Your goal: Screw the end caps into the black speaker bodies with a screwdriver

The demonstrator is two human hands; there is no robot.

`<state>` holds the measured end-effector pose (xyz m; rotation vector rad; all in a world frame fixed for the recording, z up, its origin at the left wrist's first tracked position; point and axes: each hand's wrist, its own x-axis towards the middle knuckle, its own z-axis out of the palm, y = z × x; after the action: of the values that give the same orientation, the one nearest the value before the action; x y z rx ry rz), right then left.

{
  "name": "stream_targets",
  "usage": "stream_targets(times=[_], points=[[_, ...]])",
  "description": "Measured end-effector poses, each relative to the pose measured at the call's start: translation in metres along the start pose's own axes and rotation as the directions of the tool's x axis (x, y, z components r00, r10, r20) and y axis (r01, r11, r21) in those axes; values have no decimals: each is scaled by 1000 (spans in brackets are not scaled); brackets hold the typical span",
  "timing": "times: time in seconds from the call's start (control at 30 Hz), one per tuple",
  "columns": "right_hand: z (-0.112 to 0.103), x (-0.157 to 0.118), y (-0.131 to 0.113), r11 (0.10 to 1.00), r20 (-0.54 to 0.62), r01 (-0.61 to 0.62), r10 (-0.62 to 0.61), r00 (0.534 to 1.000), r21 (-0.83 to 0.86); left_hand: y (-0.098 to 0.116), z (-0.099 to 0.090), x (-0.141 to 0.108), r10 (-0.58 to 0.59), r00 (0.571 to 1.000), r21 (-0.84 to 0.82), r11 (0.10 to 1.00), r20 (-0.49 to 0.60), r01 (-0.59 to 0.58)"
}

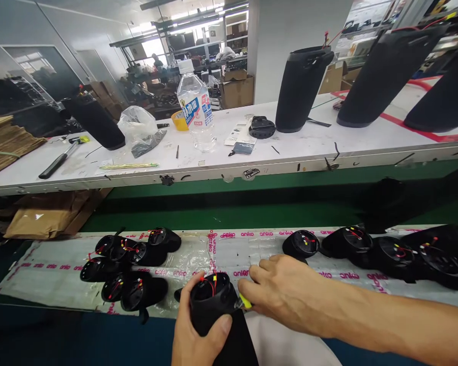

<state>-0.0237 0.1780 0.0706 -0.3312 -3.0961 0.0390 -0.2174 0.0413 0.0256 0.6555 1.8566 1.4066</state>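
My left hand [201, 325] is wrapped round a black fabric-covered speaker housing [216, 310], its thumb on the near side. The housing's round open end faces up, and red and black wires with a yellow-tipped connector [215, 280] stick out of it. In my right hand [273, 287] is a yellow-handled tool [245, 301] with a metal tip. That tip meets the right side of the housing just below its rim. My fingers hide most of the tool, so its exact kind is unclear. The lower part of the housing runs out of the picture.
More speaker housings lie on a plastic-wrapped lower board, left [133, 292] and right [301, 244]. On the white bench [221, 157] stand upright housings [301, 91] and a plastic bottle [196, 109]. A hammer-like tool [59, 160] and a plastic bag [139, 129] lie there too.
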Motion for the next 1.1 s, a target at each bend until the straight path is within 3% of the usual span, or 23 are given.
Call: stream_targets(times=[0.17, 0.4, 0.8, 0.93, 1.0, 1.1], points=[[2, -5, 0, 998, 22, 46, -45, 999, -54, 4, 5, -2, -15, 999, 98, 995, -38, 18], [-11, -5, -10, 993, 70, 79, -73, 995, -92, -4, 4, -3, -7, 996, 173, 985, -88, 23], [-5, 14, 3, 999, 115, 29, -33, 993, 37, -20, -4, 8, 14, 1000, 102, 995, 12, -15], [9, 17, 7, 995, 53, 3, -8, 999, 100, -27, -3, 14, 15, 999, 9, 1000, 49, -15], [16, 12, 7, 982, -35, -11, 17, 999, 188, -29, -3, 17, -5, 997, -97, 995, 82, 13], [23, -1, 4, 907, -176, -87, 173, 969, 412, -29, -6, 20, -68, 992, -261, 961, 110, 95]])
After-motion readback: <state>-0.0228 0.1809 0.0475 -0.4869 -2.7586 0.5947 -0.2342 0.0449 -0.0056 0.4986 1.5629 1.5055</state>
